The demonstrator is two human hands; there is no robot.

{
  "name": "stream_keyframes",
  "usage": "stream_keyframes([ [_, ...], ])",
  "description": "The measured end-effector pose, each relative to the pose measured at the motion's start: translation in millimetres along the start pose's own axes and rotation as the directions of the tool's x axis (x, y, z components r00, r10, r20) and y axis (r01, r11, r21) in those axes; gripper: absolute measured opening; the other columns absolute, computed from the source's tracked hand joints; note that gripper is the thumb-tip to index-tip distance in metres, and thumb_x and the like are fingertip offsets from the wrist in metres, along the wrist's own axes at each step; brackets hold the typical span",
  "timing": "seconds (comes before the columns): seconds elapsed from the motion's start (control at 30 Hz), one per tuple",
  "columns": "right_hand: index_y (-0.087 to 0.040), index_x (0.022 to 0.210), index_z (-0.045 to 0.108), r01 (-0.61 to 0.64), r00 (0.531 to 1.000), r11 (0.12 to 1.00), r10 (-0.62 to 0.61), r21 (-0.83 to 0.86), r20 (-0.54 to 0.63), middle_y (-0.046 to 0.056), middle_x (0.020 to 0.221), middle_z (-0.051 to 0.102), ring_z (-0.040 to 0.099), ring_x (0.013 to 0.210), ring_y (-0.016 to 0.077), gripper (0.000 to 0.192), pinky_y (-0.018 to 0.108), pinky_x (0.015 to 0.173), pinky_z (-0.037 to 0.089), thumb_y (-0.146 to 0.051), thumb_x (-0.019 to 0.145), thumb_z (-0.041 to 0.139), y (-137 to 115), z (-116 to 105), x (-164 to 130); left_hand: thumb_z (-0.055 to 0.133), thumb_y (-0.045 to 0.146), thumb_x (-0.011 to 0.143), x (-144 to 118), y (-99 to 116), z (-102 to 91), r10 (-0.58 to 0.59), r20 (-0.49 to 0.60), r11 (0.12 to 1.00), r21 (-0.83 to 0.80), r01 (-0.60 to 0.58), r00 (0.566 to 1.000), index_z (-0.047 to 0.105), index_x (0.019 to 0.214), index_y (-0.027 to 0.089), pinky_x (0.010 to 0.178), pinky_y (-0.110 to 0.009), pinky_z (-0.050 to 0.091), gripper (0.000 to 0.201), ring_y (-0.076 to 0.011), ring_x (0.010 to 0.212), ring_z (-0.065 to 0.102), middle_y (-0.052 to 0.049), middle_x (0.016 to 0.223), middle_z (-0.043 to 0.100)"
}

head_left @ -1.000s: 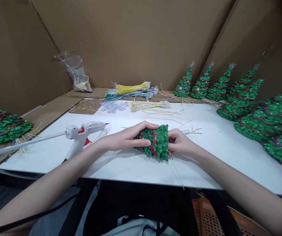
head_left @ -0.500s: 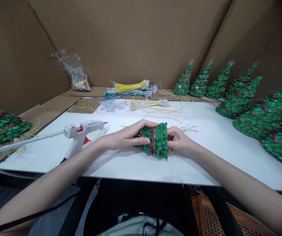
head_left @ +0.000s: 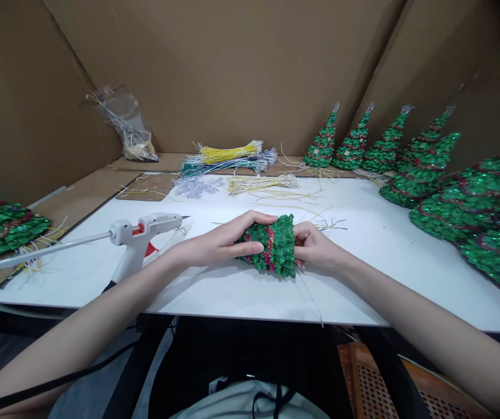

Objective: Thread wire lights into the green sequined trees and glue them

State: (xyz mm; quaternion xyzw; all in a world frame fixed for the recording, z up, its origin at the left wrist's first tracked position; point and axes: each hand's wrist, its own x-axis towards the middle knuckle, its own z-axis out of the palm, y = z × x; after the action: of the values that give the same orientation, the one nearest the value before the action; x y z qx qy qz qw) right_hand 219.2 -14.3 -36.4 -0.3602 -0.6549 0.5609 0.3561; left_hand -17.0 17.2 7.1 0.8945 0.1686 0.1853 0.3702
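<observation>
A small green glittery Christmas tree [head_left: 281, 247] with a red garland lies on its side over the white board, its wide base facing right. My left hand [head_left: 236, 237] is wrapped over its narrower part, thumb and fingers closed on it; the tip is hidden under the hand. At the open base, my right hand [head_left: 313, 247] has its fingers curled in a pinch, partly hidden by the rim. What they pinch cannot be made out. Thin pale wires [head_left: 313, 294] trail from beneath the base toward the board's front edge.
A white glue gun [head_left: 140, 233] with a long glue stick stands left of my forearm. Behind are wire bundles [head_left: 232, 154], clear snowflake-like pieces [head_left: 197, 187] and loose wires [head_left: 287, 198]. Several finished-looking trees [head_left: 424, 174] line the right; another tree [head_left: 5, 224] sits left.
The whole view has shifted slightly. Both hands keep their hold at the tree, with hardly any movement visible.
</observation>
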Motion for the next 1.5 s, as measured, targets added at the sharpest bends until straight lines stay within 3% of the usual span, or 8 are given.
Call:
stream_keyframes([
  [0.5, -0.013, 0.055, 0.058, 0.020, 1.000, 0.996, -0.018, 0.087, -0.018, -0.005, 0.039, 0.051, 0.041, 0.032, 0.0047, 0.010, 0.015, 0.032, 0.032, -0.009, 0.064, 0.059, 1, 4, 0, 0.047, 0.034, 0.099, 1, -1, 1.9, -0.010, 0.001, 0.999, 0.034, 0.010, 1.000, 0.034, 0.141, 0.022, 0.110, -0.035, 0.035, 0.046, -0.0214, 0.132, 0.043, -0.009, 0.142, 0.044],
  [0.9, -0.013, 0.055, 0.058, 0.004, 1.000, 0.999, -0.003, 0.048, -0.029, -0.005, 0.040, 0.052, 0.042, 0.033, 0.0056, 0.010, 0.017, 0.033, 0.033, -0.010, 0.064, 0.061, 1, 1, -1, 0.049, 0.034, 0.098, 1, -4, 3.8, -0.003, -0.029, 0.999, 0.039, 0.004, 1.000, 0.037, 0.139, 0.022, 0.109, -0.036, 0.035, 0.045, -0.0231, 0.133, 0.043, -0.010, 0.141, 0.046],
  [1.27, -0.014, 0.055, 0.056, -0.043, 0.999, 0.999, 0.042, -0.024, -0.020, -0.004, 0.040, 0.053, 0.045, 0.033, 0.0070, 0.012, 0.017, 0.034, 0.036, -0.013, 0.066, 0.061, 1, -2, -2, 0.041, 0.032, 0.101, -1, 5, -0.1, -0.040, -0.013, 0.995, -0.096, 0.039, 0.999, 0.038, 0.144, 0.025, 0.113, -0.036, 0.032, 0.044, -0.0232, 0.137, 0.040, -0.007, 0.149, 0.042],
  [1.4, -0.015, 0.057, 0.056, -0.055, 0.998, 0.998, 0.055, -0.040, -0.016, -0.005, 0.040, 0.053, 0.047, 0.034, 0.0077, 0.011, 0.018, 0.034, 0.036, -0.014, 0.066, 0.061, -1, -2, -2, 0.046, 0.027, 0.098, -6, 8, 0.7, 0.042, -0.118, 0.999, 0.008, -0.041, 0.992, 0.043, 0.142, 0.025, 0.117, -0.040, 0.027, 0.043, -0.0244, 0.142, 0.032, -0.007, 0.151, 0.039],
  [1.5, -0.015, 0.056, 0.056, -0.048, 0.999, 0.998, 0.047, -0.035, -0.016, -0.005, 0.038, 0.051, 0.046, 0.034, 0.0073, 0.013, 0.017, 0.034, 0.034, -0.015, 0.067, 0.062, -2, -2, -2, 0.051, 0.023, 0.095, -17, 14, 2.9, 0.105, -0.278, 0.993, 0.089, -0.083, 0.955, 0.052, 0.131, 0.023, 0.112, -0.041, 0.034, 0.036, -0.0252, 0.133, 0.042, -0.009, 0.140, 0.051],
])
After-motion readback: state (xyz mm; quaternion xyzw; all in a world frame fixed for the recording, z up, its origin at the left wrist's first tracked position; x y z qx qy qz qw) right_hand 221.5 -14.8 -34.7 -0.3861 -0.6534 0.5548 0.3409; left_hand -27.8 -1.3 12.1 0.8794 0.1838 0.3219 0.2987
